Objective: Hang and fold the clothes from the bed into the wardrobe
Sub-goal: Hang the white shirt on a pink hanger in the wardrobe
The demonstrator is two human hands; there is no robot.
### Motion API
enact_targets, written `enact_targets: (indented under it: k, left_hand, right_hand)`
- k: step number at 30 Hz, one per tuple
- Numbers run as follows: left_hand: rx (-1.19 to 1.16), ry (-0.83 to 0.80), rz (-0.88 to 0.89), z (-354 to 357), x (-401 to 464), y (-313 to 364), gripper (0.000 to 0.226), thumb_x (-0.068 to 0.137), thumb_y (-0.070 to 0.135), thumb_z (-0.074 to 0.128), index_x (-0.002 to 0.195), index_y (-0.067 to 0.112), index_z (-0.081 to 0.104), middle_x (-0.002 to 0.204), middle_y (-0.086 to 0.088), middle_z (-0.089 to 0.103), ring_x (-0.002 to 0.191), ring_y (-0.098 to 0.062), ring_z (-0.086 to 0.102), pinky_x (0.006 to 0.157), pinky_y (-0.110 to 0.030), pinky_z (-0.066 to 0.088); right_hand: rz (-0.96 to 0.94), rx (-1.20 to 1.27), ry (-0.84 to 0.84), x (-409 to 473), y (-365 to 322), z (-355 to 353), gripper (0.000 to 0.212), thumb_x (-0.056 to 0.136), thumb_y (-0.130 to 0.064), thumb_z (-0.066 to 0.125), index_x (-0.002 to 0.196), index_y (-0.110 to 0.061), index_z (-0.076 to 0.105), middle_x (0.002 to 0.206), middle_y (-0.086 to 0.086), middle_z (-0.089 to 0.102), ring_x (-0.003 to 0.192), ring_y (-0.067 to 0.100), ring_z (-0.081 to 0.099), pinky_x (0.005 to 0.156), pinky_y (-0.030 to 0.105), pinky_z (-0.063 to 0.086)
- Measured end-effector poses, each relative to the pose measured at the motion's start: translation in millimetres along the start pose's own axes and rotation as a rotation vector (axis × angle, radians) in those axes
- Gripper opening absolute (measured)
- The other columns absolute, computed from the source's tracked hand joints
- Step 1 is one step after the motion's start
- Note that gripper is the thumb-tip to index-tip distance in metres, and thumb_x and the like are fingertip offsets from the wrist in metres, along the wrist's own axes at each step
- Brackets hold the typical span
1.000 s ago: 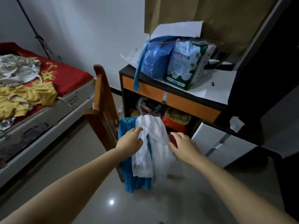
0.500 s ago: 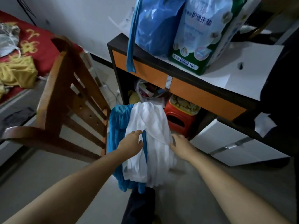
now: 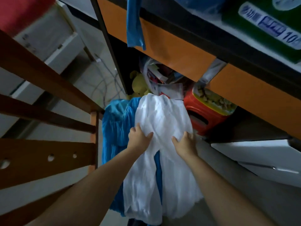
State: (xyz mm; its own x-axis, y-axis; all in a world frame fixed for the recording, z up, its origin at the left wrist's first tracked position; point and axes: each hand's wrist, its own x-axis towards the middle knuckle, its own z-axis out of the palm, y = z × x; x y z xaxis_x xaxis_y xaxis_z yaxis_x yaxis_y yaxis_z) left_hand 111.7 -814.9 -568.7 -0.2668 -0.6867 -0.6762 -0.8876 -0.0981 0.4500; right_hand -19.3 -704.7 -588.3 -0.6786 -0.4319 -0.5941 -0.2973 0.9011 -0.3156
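Seemingly mid-pickup, the white garment (image 3: 160, 124) lay at frame centre over a blue garment (image 3: 117, 121) beside the wooden chair (image 3: 48, 115); left hand (image 3: 138, 138) and right hand (image 3: 185, 144) gripped it, fingers curled into cloth. Lifting it clear likely came next.

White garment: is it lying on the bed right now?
No. The white garment is draped over the blue cloth beside the wooden chair, with the left hand and right hand gripping it.

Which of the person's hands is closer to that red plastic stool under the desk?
The right hand. It grips the white garment just beside the red stool; the left hand holds the cloth's far side, nearer the blue garment.
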Motion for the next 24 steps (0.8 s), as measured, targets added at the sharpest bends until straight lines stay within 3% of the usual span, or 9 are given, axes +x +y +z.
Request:
enact_targets:
  k: [4, 6, 7, 8, 10, 16, 20, 24]
  left_hand:
    - [-0.075, 0.0, -0.124, 9, 20, -13, 0.063, 0.092, 0.038, 0.057, 0.142, 0.013, 0.028, 0.139, -0.013, 0.041, 0.126, -0.033, 0.043, 0.103, -0.047, 0.038]
    - [-0.093, 0.03, -0.136, 7, 25, -18, 0.023, 0.095, 0.029, 0.048, 0.111, 0.012, 0.047, 0.116, -0.012, 0.056, 0.107, -0.034, 0.055, 0.095, -0.046, 0.044]
    - [-0.112, 0.062, -0.118, 5, 26, -20, 0.012, 0.096, 0.022, 0.043, 0.09, 0.012, 0.046, 0.101, -0.012, 0.058, 0.095, -0.035, 0.057, 0.088, -0.044, 0.047]
    - [-0.13, 0.105, -0.081, 3, 25, -21, 0.02, 0.096, 0.017, 0.038, 0.077, 0.013, 0.04, 0.087, -0.011, 0.055, 0.083, -0.034, 0.055, 0.079, -0.041, 0.046]
    - [-0.189, 0.175, -0.02, -2, 16, -20, 0.03, 0.098, 0.015, 0.033, 0.069, 0.014, 0.033, 0.073, -0.006, 0.046, 0.066, -0.025, 0.045, 0.064, -0.036, 0.038]
    - [-0.405, 0.254, 0.169, -21, -52, 2, 0.028, 0.101, 0.02, 0.034, 0.082, 0.006, 0.049, 0.074, -0.006, 0.053, 0.067, -0.022, 0.05, 0.064, -0.036, 0.042]
    - [-0.575, 0.254, 0.318, -35, -129, 20, 0.027, 0.101, 0.015, 0.037, 0.103, 0.026, 0.061, 0.089, 0.018, 0.061, 0.08, 0.006, 0.059, 0.068, -0.009, 0.045]
    - [-0.631, 0.19, 0.391, -50, -212, 25, 0.033, 0.102, 0.019, 0.037, 0.128, 0.018, 0.058, 0.113, 0.007, 0.064, 0.1, -0.004, 0.06, 0.092, -0.028, 0.051]
  right_hand:
    - [0.05, 0.019, 0.003, 13, 5, 26, 0.044, 0.096, -0.033, 0.052, 0.122, 0.002, 0.053, 0.136, 0.02, 0.044, 0.122, 0.034, 0.045, 0.098, 0.043, 0.043]
    - [0.038, 0.109, 0.049, 13, 3, 28, 0.034, 0.099, -0.026, 0.047, 0.117, 0.002, 0.054, 0.132, 0.02, 0.046, 0.118, 0.035, 0.049, 0.097, 0.042, 0.043]
    - [0.033, 0.164, 0.07, 12, 2, 27, 0.033, 0.1, -0.024, 0.044, 0.118, 0.002, 0.053, 0.132, 0.021, 0.048, 0.118, 0.035, 0.05, 0.097, 0.041, 0.043]
    - [0.033, 0.215, 0.093, 9, 2, 24, 0.034, 0.101, -0.023, 0.042, 0.122, 0.002, 0.051, 0.133, 0.021, 0.05, 0.12, 0.035, 0.05, 0.097, 0.039, 0.042]
    - [0.05, 0.3, 0.146, -1, 3, 16, 0.037, 0.102, -0.021, 0.039, 0.131, 0.0, 0.046, 0.137, 0.021, 0.05, 0.125, 0.036, 0.048, 0.098, 0.038, 0.039]
    - [0.046, 0.512, 0.218, -48, 2, -38, 0.043, 0.103, -0.017, 0.034, 0.143, -0.002, 0.038, 0.145, 0.019, 0.043, 0.133, 0.032, 0.041, 0.104, 0.033, 0.033]
    - [-0.124, 0.579, 0.225, -98, 1, -93, 0.041, 0.101, -0.015, 0.036, 0.139, -0.003, 0.045, 0.141, 0.014, 0.049, 0.129, 0.028, 0.045, 0.102, 0.029, 0.034]
    - [-0.279, 0.582, 0.223, -165, -1, -141, 0.038, 0.1, -0.015, 0.037, 0.133, -0.005, 0.052, 0.135, 0.012, 0.054, 0.124, 0.025, 0.05, 0.101, 0.029, 0.037]
